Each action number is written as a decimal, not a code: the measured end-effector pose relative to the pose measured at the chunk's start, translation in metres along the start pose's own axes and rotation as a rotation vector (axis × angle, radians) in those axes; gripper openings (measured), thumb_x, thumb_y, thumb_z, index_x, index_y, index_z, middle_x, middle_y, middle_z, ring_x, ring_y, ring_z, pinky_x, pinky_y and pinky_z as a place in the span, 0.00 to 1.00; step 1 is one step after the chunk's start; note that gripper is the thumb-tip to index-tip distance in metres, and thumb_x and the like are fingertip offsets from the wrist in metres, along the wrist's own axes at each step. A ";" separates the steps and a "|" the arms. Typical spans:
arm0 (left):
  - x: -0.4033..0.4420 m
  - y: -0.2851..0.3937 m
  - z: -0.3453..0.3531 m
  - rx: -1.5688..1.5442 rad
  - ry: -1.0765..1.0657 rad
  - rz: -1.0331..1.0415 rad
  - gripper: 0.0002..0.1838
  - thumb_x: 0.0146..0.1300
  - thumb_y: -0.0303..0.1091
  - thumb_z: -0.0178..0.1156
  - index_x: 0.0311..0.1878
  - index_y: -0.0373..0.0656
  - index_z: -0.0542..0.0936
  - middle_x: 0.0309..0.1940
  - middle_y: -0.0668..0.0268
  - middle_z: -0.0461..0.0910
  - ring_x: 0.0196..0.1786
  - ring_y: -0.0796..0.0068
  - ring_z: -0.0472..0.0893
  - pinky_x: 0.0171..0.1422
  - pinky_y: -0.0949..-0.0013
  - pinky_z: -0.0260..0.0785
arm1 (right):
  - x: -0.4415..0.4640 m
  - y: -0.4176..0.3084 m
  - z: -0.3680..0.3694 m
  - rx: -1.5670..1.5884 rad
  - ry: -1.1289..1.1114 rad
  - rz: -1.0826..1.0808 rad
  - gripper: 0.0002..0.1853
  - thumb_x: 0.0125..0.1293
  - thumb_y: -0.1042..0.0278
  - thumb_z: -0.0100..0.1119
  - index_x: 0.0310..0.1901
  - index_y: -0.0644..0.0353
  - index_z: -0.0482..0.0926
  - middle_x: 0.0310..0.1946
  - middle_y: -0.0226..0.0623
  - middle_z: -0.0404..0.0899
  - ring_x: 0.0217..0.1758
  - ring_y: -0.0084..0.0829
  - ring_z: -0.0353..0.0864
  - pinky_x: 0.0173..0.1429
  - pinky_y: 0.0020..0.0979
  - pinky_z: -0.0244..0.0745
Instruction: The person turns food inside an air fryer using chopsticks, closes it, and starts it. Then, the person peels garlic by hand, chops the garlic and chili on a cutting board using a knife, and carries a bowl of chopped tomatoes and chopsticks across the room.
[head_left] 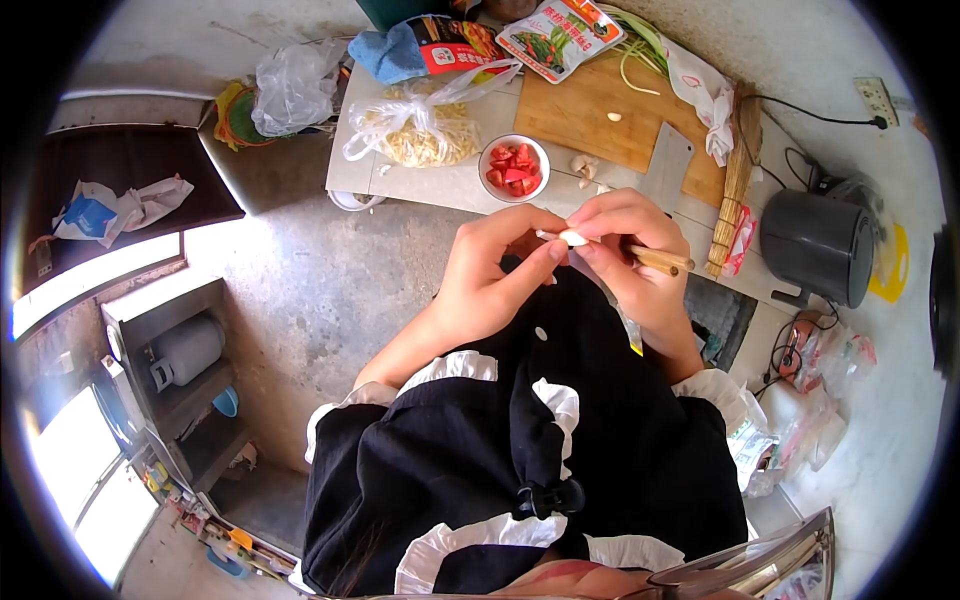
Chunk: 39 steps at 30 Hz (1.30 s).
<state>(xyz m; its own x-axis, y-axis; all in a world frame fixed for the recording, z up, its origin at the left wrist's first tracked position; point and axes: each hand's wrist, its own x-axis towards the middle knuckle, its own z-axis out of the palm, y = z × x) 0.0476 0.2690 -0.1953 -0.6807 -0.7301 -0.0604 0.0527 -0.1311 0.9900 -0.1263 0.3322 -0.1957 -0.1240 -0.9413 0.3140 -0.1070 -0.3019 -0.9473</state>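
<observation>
1. both hands meet over a pale garlic clove (573,238), which sits between the fingertips, just in front of the dark clothing. skin covers part of it.
2. the left hand (500,262) pinches at the clove's left end, thumb against fingers; a whitish sliver shows there, too small for me to name. its other fingers are curled and partly out of sight.
3. the right hand (632,240) grasps the clove's right side by thumb and fingertips.
4. a wooden handle (660,260) pokes out by the right palm. the hand hides its left end, so i can't tell whether it is gripped, or what it belongs to.
5. just beyond, a cleaver blade (667,165) lies by the cutting board (565,108), its near end blocked by the right hand.
6. left of the blade are garlic pieces (584,166), partly clustered; one more clove (614,117) rests on the board.
7. farther left stands a white bowl (542,185) with cut red chunks (512,160), and past it a knotted clear bag (430,135) of yellowish food, blurred by the plastic.
8. at the far edge, a green-and-white packet (560,38) lies near green stalks (640,38) that run out of view.
9. to the right sits a dark pot-like vessel (815,245), its inside not visible.
</observation>
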 end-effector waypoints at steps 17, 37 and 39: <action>0.001 -0.003 0.005 0.488 0.193 0.339 0.08 0.53 0.21 0.67 0.37 0.35 0.81 0.28 0.61 0.81 0.24 0.73 0.80 0.28 0.73 0.71 | 0.000 -0.004 0.010 -0.081 -0.006 0.069 0.13 0.59 0.80 0.62 0.45 0.59 0.84 0.43 0.31 0.77 0.21 0.10 0.62 0.24 0.15 0.54; 0.001 0.005 0.009 0.508 0.290 0.359 0.07 0.56 0.20 0.64 0.38 0.33 0.82 0.27 0.59 0.83 0.26 0.72 0.84 0.30 0.74 0.76 | 0.000 -0.009 0.016 -0.420 0.066 -0.118 0.19 0.51 0.86 0.67 0.46 0.62 0.83 0.37 0.37 0.77 0.33 0.29 0.82 0.33 0.25 0.75; 0.001 0.003 0.011 0.491 0.301 0.351 0.06 0.56 0.20 0.64 0.38 0.33 0.82 0.27 0.59 0.83 0.27 0.71 0.85 0.31 0.73 0.77 | -0.001 -0.009 0.017 -0.433 0.072 -0.119 0.19 0.51 0.86 0.67 0.46 0.61 0.83 0.36 0.36 0.77 0.33 0.28 0.83 0.33 0.25 0.75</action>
<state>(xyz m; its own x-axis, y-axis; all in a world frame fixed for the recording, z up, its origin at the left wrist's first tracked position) 0.0396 0.2751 -0.1909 -0.4465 -0.8383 0.3129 -0.1528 0.4160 0.8964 -0.1081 0.3336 -0.1887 -0.1524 -0.8865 0.4370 -0.5251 -0.3019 -0.7957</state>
